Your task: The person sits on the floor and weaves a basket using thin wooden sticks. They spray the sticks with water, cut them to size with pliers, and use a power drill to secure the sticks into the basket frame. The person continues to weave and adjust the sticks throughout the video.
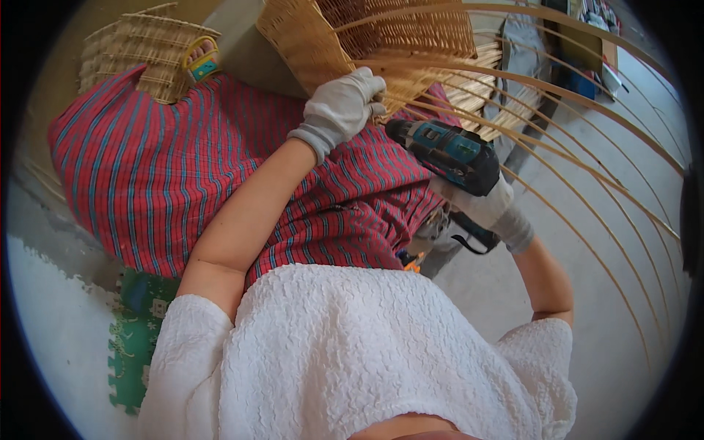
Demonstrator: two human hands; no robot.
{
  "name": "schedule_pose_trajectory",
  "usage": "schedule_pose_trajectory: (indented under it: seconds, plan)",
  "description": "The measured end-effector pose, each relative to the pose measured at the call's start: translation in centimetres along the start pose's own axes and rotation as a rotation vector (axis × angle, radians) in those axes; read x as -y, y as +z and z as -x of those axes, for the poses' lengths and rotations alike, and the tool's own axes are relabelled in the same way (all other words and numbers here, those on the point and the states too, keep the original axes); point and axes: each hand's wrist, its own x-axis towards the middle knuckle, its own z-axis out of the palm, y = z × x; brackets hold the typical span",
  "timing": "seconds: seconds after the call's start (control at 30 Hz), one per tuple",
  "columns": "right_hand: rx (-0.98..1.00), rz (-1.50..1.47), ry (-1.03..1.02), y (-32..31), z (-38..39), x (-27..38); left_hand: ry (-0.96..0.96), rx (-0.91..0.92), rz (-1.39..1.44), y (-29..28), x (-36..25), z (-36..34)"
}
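Observation:
My left hand, in a grey glove, grips the lower edge of a woven rattan basket frame held over my lap. Long bare rattan ribs fan out from it to the right. A teal and black cordless drill is in my gloved right hand, its nose pointing at the frame just below my left hand. A red striped skirt covers my lap, and my foot in a teal and yellow sandal shows at the top left.
Woven rattan panels lie on the floor at the upper left. A green foam puzzle mat lies under me at the lower left. Grey concrete floor spreads to the right. More rattan pieces are stacked behind the ribs.

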Motion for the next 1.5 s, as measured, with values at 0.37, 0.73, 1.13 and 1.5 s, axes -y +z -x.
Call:
schedule_pose_trajectory:
  seconds: [0.37,0.73,1.13,1.5]
  plan:
    - [-0.292,-0.585,0.048,-1.1,10.8,-9.6,0.155,-0.074,0.265,10.9,-5.1,-7.2]
    - [-0.171,-0.816,-0.066,4.5,7.3,-12.5,-0.137,-0.706,0.517,-1.0,6.5,-6.3]
    - [-0.195,-0.520,-0.112,7.5,8.2,-11.8,-0.230,-0.355,0.539,5.0,4.2,1.5]
    - [-0.293,-0.293,-0.206,5.6,6.3,-7.6,-0.363,-0.102,0.395,3.9,4.7,0.5]
